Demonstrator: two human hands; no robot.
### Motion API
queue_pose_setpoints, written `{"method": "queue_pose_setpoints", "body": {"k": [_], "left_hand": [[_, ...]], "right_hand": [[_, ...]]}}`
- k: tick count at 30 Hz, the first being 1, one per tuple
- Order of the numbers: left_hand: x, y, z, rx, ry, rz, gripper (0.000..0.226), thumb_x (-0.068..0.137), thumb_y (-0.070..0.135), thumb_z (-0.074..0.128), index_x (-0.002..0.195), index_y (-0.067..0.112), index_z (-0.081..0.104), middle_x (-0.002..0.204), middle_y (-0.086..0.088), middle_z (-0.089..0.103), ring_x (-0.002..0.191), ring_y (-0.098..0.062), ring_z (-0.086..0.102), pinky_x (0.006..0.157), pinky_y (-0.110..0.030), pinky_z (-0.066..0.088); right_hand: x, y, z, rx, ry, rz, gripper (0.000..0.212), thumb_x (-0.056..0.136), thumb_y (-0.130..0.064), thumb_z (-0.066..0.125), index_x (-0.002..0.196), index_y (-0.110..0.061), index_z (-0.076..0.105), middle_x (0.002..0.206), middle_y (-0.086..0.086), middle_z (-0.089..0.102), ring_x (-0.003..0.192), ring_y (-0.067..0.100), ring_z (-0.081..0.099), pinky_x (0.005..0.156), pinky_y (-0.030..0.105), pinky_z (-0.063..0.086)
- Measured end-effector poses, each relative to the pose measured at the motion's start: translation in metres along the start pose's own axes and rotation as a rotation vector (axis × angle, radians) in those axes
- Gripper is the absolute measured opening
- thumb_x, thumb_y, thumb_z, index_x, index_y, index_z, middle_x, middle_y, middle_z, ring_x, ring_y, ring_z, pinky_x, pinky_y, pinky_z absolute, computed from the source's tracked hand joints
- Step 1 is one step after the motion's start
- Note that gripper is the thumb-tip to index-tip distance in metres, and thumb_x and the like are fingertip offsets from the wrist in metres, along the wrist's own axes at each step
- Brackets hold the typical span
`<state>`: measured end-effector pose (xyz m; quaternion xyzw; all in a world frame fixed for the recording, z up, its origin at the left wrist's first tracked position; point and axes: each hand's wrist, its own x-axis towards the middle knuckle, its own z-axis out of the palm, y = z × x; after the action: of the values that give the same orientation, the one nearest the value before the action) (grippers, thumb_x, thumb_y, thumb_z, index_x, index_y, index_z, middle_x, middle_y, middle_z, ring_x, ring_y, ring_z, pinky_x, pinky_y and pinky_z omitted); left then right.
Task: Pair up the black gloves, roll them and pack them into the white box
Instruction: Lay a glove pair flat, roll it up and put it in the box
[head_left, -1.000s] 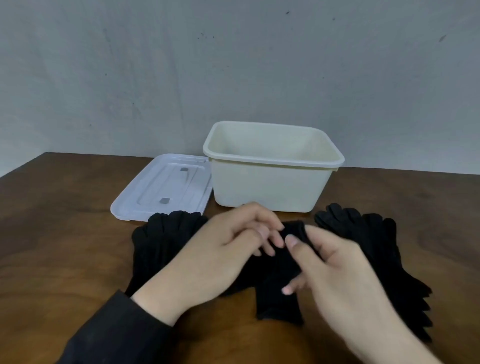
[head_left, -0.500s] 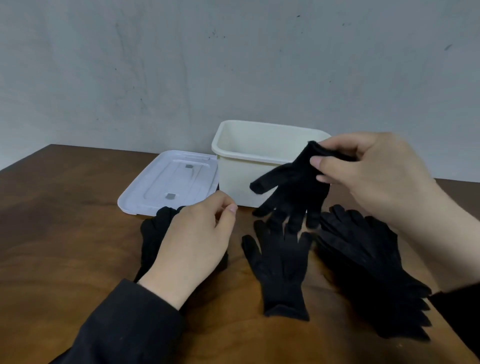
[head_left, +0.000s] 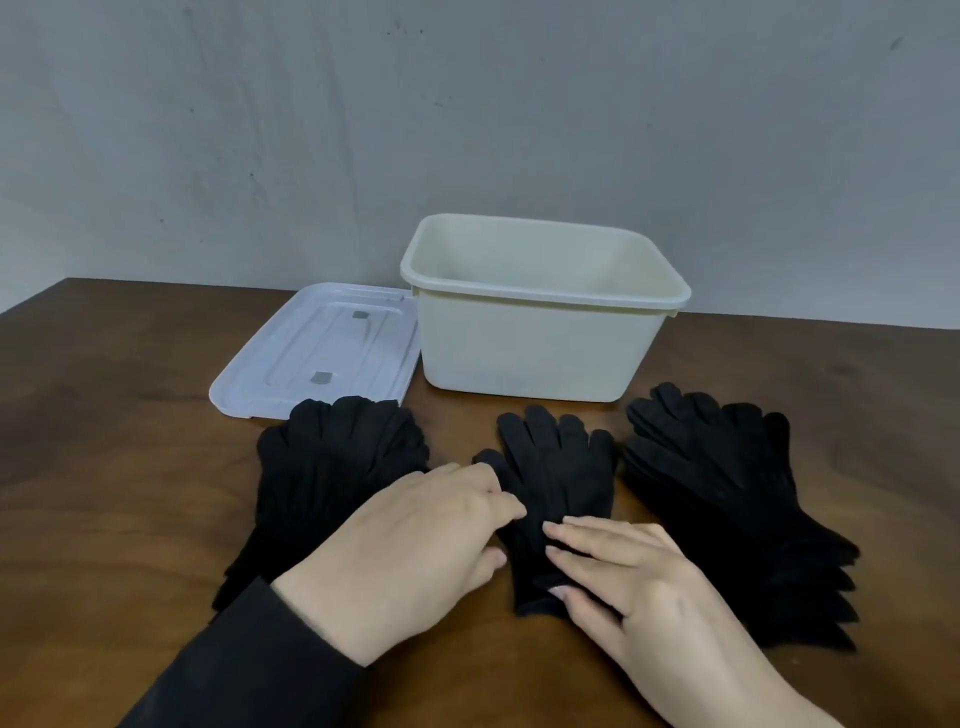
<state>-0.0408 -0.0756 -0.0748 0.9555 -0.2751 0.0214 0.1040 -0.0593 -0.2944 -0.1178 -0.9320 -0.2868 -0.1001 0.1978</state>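
A pair of black gloves (head_left: 558, 467) lies flat in the middle of the table, one on top of the other, fingers pointing toward the white box (head_left: 540, 340). My left hand (head_left: 421, 545) rests at the pair's left edge, fingertips touching the fabric. My right hand (head_left: 623, 577) lies flat on the cuff end, fingers straight and pressing down. A pile of black gloves (head_left: 332, 467) sits to the left, partly under my left arm. Another pile of black gloves (head_left: 727, 499) lies to the right. The box stands open, with nothing visible inside.
The box's translucent white lid (head_left: 322, 353) lies flat beside the box on its left. The brown wooden table (head_left: 104, 441) runs back to a grey wall (head_left: 467, 130) just behind the box.
My right hand has lowered the lifted glove onto the one lying on the table. Both hands have come down onto the stacked pair.
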Motion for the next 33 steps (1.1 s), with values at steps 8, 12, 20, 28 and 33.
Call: {"method": "queue_pose_setpoints", "body": {"k": [8, 12, 20, 28, 33], "left_hand": [[0.003, 0.002, 0.013, 0.032, 0.016, -0.041, 0.076, 0.088, 0.061, 0.057, 0.151, 0.038, 0.021, 0.132, 0.016, 0.044, 0.119, -0.007, 0.044, 0.1, -0.028, 0.042], [0.003, 0.006, 0.01, 0.032, 0.019, -0.042, 0.071, 0.089, 0.062, 0.054, 0.149, 0.04, 0.024, 0.13, 0.017, 0.043, 0.117, -0.005, 0.045, 0.097, -0.025, 0.042], [0.002, 0.004, 0.009, 0.052, -0.054, 0.04, 0.05, 0.101, 0.035, 0.05, 0.147, 0.045, 0.035, 0.138, 0.019, 0.031, 0.122, -0.005, 0.034, 0.103, -0.027, 0.035], [0.003, 0.001, 0.016, 0.052, -0.116, 0.079, 0.049, 0.102, 0.039, 0.048, 0.149, 0.044, 0.035, 0.147, 0.021, 0.029, 0.13, -0.004, 0.029, 0.109, -0.029, 0.03], [0.001, 0.008, 0.007, 0.028, -0.185, 0.033, 0.065, 0.093, 0.059, 0.051, 0.152, 0.043, 0.027, 0.146, 0.024, 0.022, 0.129, 0.0, 0.023, 0.112, -0.027, 0.026]], "right_hand": [[0.005, -0.005, -0.005, 0.013, 0.057, -0.026, 0.035, 0.093, -0.045, 0.054, 0.108, -0.023, 0.078, 0.109, -0.014, 0.069, 0.104, 0.003, 0.06, 0.085, 0.027, 0.055], [0.004, -0.007, -0.006, -0.018, -0.021, -0.058, 0.041, 0.094, -0.053, 0.049, 0.106, -0.028, 0.078, 0.108, -0.016, 0.067, 0.103, 0.0, 0.055, 0.082, 0.025, 0.054], [-0.015, 0.016, -0.021, 0.12, -0.045, 0.038, 0.033, 0.097, -0.024, 0.05, 0.124, -0.033, 0.067, 0.13, -0.029, 0.052, 0.128, -0.003, 0.047, 0.109, 0.007, 0.025], [-0.01, 0.031, -0.023, 0.117, -0.258, 0.014, 0.045, 0.095, -0.043, 0.055, 0.139, -0.049, 0.048, 0.14, -0.038, 0.033, 0.136, -0.005, 0.032, 0.111, 0.013, 0.025], [-0.005, 0.022, -0.012, 0.012, -0.192, 0.025, 0.049, 0.09, -0.062, 0.047, 0.134, -0.042, 0.053, 0.13, -0.03, 0.042, 0.121, 0.004, 0.044, 0.099, 0.026, 0.042]]}}
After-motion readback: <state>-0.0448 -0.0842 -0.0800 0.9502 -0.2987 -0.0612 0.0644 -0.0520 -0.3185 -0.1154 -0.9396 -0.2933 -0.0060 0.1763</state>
